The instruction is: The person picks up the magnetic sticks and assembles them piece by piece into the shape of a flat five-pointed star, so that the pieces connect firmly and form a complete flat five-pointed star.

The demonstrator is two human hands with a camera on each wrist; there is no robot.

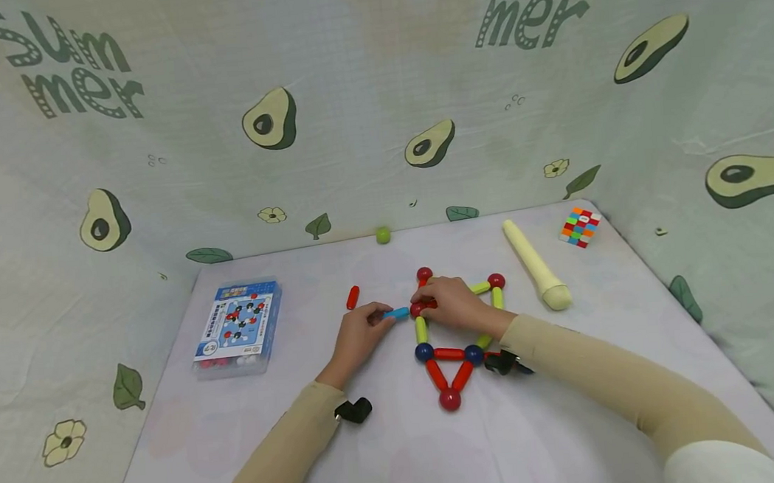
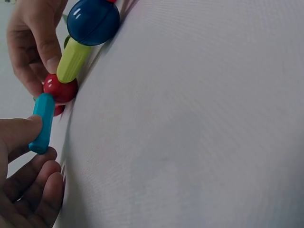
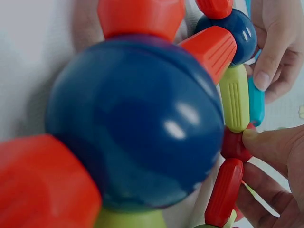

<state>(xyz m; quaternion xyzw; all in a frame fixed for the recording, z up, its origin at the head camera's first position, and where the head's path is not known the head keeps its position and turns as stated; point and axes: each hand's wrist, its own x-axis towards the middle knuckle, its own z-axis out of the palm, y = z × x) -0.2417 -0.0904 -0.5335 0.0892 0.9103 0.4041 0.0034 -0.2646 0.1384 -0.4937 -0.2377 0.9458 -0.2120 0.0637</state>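
Note:
A blue magnetic rod (image 1: 396,313) is pinched between the thumb and fingers of my left hand (image 1: 360,339). Its far end meets a red ball (image 2: 61,88) in the left wrist view. My right hand (image 1: 456,305) holds that same ball with thumb and fingers. The ball belongs to a flat frame of rods and balls on the table. A yellow-green rod (image 1: 421,331) runs from it to a dark blue ball (image 1: 424,352). Red rods (image 1: 449,354) join two blue balls and a red ball (image 1: 450,399) nearest me. My right hand hides part of the frame.
A loose red rod (image 1: 353,297) lies beyond my left hand. The boxed set (image 1: 238,328) is at the left. A green ball (image 1: 383,235) sits at the back edge. A pale yellow baton (image 1: 538,265) and a puzzle cube (image 1: 580,227) lie at the right.

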